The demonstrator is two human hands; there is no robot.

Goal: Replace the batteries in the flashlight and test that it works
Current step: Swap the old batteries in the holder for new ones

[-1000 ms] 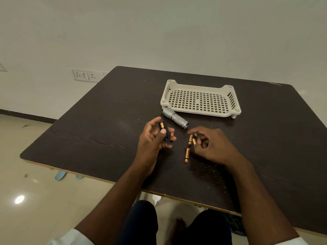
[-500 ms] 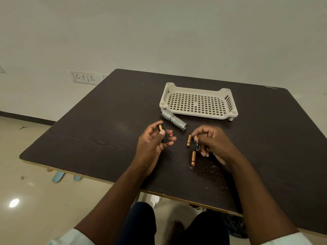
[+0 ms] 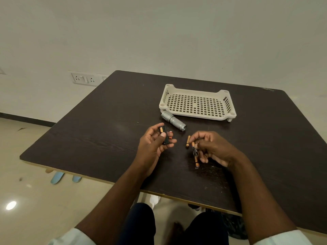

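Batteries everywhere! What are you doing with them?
A person is putting batteries into a flashlight's black battery holder. The left hand holds the holder, with one battery showing in it. The right hand pinches another battery just above the table. Two loose batteries lie nearby. The silver flashlight lies beside the white tray.

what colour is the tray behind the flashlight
Cream, with a grid of holes: tray, head view.
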